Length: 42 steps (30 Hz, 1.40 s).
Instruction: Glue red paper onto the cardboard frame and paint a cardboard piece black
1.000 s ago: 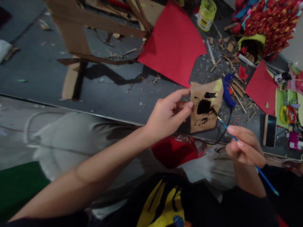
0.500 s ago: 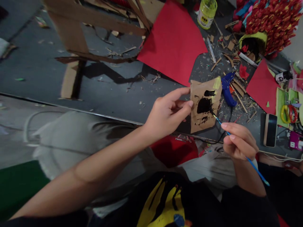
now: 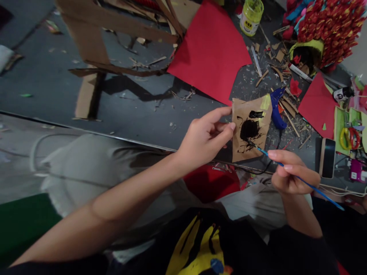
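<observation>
My left hand pinches the left edge of a small cardboard piece between thumb and fingers. Black paint covers a patch in its middle, with a short bar above, scratchy strokes below and a yellow smear at the upper right corner. In my right hand is a thin blue paintbrush, held like a pen. Its dark tip touches the cardboard at the lower edge of the black patch. Just behind the cardboard's right edge lies a blue glue gun.
Red paper lies behind my left hand, beside a cardboard frame. A yellow paint jar stands at the back. Cardboard scraps, a marker, a phone and scissors are on the right.
The brush tip has moved down and left across the cardboard, and the brush handle lies flatter. The black patch has spread slightly. The cardboard has shifted a little to the right.
</observation>
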Available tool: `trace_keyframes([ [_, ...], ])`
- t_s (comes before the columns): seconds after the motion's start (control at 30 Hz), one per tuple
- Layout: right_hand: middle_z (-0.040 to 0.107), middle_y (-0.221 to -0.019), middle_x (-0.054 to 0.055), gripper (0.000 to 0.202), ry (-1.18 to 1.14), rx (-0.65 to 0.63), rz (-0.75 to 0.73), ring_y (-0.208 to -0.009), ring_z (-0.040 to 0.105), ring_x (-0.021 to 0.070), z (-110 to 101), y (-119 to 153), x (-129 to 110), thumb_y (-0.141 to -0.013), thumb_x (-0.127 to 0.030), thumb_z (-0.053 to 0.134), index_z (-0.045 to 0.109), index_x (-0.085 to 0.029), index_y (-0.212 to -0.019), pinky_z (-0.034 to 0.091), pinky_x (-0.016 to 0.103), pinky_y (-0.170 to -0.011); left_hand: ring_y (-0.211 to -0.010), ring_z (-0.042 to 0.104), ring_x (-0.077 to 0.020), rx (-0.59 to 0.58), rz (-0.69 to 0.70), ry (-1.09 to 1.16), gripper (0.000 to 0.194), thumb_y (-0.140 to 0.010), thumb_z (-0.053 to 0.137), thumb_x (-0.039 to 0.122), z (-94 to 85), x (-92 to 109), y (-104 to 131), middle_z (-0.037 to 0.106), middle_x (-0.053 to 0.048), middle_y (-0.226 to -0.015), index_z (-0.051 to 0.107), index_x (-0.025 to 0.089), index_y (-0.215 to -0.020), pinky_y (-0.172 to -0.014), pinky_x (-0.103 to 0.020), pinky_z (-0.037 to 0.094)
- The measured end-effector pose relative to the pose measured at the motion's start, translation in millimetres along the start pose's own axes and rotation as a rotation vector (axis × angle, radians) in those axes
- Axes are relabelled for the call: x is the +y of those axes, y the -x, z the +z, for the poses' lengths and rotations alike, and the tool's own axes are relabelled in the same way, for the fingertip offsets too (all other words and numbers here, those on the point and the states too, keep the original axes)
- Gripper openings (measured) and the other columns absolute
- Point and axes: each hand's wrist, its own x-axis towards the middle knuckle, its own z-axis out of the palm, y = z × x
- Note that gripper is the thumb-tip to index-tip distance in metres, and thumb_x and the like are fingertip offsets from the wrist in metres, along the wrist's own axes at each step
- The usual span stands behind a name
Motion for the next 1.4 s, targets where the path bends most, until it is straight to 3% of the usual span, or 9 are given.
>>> trace_keyframes([
  [0.1,0.07,-0.083,-0.001,0.006,-0.118,0.137,0.011,-0.073,0.068,0.0117,6,0,3,-0.088,-0.018,0.05,0.048,-0.02,-0.093,0.058,0.026,-0.058,-0.045,0.054,-0.009,0.0,-0.004,0.019,0.035,-0.08,0.054,0.032,0.2,1,1,0.065,0.001,-0.062,0.058,0.015,-0.111,-0.045,-0.018,0.05],
  [0.3,0.069,-0.074,-0.002,0.006,-0.069,0.271,0.025,-0.066,0.068,0.0112,11,-4,19,-0.087,-0.021,0.053,0.05,-0.019,-0.092,0.056,0.024,-0.057,-0.045,0.054,-0.0084,0.01,0.025,0.086,0.033,-0.081,0.055,0.032,-0.3,-1,0,0.062,0.003,-0.059,0.058,0.016,-0.109,-0.043,-0.017,0.051],
  [0.43,0.067,-0.072,-0.002,0.007,-0.046,0.31,0.053,-0.065,0.068,0.0119,3,-9,24,-0.087,-0.021,0.055,0.052,-0.018,-0.092,0.055,0.024,-0.055,-0.044,0.053,-0.0073,0.03,0.071,0.094,0.029,-0.082,0.054,0.029,-0.9,-3,-2,0.059,0.004,-0.057,0.058,0.016,-0.108,-0.04,-0.015,0.049],
  [0.6,0.067,-0.073,-0.003,0.006,-0.084,0.378,0.124,-0.066,0.068,0.0114,-1,-13,14,-0.086,-0.022,0.055,0.052,-0.018,-0.09,0.056,0.025,-0.058,-0.044,0.053,-0.0077,0.026,0.057,0.069,0.03,-0.082,0.053,0.028,-0.1,-4,-1,0.059,0.004,-0.057,0.057,0.017,-0.109,-0.041,-0.016,0.049],
  [0.8,0.069,-0.073,-0.004,0.005,-0.14,0.277,0.147,-0.065,0.068,0.0112,10,-8,10,-0.087,-0.021,0.055,0.052,-0.02,-0.091,0.057,0.025,-0.056,-0.044,0.052,-0.008,-0.006,0.046,0.036,0.03,-0.08,0.053,0.029,1.3,-4,2,0.057,0.005,-0.055,0.058,0.015,-0.107,-0.044,-0.018,0.05],
  [1.03,0.067,-0.075,-0.003,0.006,-0.144,0.357,0.148,-0.067,0.069,0.0111,-2,-14,18,-0.086,-0.018,0.056,0.053,-0.018,-0.091,0.057,0.025,-0.059,-0.044,0.052,-0.0082,0.001,0.025,0.068,0.032,-0.081,0.052,0.03,1.4,-4,1,0.058,0.004,-0.057,0.056,0.015,-0.109,-0.044,-0.018,0.049],
  [1.27,0.07,-0.074,-0.003,0.005,-0.12,0.253,0.197,-0.066,0.069,0.0122,2,-12,7,-0.087,-0.022,0.055,0.052,-0.02,-0.09,0.058,0.027,-0.057,-0.046,0.052,-0.0079,-0.03,0.033,0.039,0.033,-0.081,0.051,0.03,2.6,-3,2,0.058,0.003,-0.057,0.056,0.013,-0.109,-0.045,-0.017,0.048],
  [1.4,0.068,-0.074,-0.004,0.005,-0.046,0.298,0.175,-0.066,0.069,0.0131,-4,-15,17,-0.087,-0.021,0.054,0.051,-0.02,-0.09,0.057,0.027,-0.055,-0.045,0.051,-0.0082,-0.023,0.03,0.042,0.036,-0.081,0.051,0.031,2.2,-3,2,0.057,0.003,-0.056,0.055,0.012,-0.111,-0.044,-0.018,0.048],
])
